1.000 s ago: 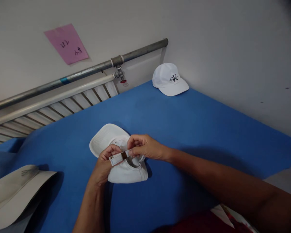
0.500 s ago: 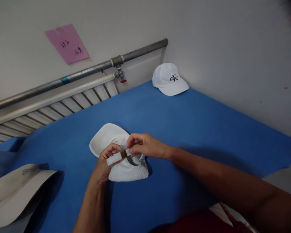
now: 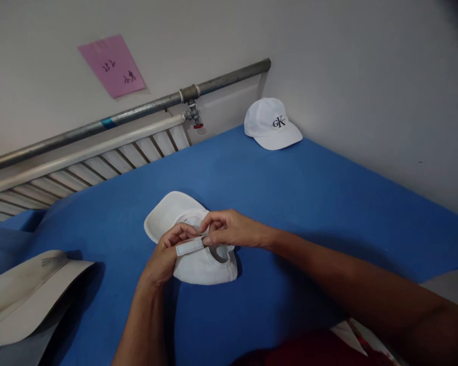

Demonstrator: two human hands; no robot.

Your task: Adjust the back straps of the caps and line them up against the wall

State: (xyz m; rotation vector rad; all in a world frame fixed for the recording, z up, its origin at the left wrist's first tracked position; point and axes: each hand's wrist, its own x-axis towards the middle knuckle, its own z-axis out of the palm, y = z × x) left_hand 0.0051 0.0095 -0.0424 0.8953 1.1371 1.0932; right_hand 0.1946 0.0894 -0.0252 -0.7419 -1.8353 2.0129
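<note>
While the white cap (image 3: 206,272) lies just beneath them, left grip (image 3: 164,258) and right grip (image 3: 234,229) both pinch its strap (image 3: 190,247)

Dark red clothing (image 3: 297,352) — both forearms (image 3: 328,264) bare.

Curled left grip (image 3: 166,251) beside right grip (image 3: 232,229)

White near cap (image 3: 206,268), white far cap (image 3: 264,116) with black letters (image 3: 279,122), beige cap (image 3: 25,305), blue surface (image 3: 309,193), pink paper (image 3: 112,63)
</note>
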